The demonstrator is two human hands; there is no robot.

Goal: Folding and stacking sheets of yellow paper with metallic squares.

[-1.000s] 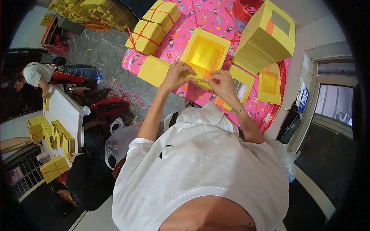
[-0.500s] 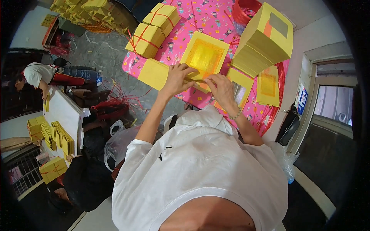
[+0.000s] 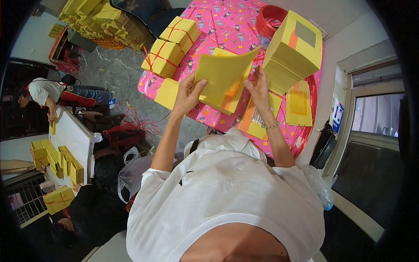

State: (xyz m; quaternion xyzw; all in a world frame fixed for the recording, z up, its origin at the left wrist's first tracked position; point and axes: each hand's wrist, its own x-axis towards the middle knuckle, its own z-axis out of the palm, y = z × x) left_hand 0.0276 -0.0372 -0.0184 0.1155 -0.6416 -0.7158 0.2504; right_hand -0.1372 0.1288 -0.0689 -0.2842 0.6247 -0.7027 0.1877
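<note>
Over the near edge of the table, my left hand [image 3: 188, 94] grips the left edge of a yellow paper sheet [image 3: 220, 78], thumb on top. The sheet is raised and its far right corner curls up. Whether it is one sheet or several I cannot tell. On the sheet's right side, my right hand [image 3: 258, 89] is open, its thumb close to the edge and its fingers pointing away from me. Under the raised sheet lies more yellow paper, mostly covered. A yellow sheet with a silver patch [image 3: 262, 114] rests below my right wrist.
A tall stack of yellow paper [image 3: 290, 52] stands at the right, beside a red strapping roll [image 3: 267, 22]. Tied yellow bundles [image 3: 163, 59] sit at the left of the pink tablecloth [image 3: 214, 22]. Two people work at a white table [image 3: 72, 126] on the left.
My left hand has lifted the yellow sheet off the pile and tilted it up, covering the gold patch. My right hand has opened and moved to the right, away from the paper's near edge.
</note>
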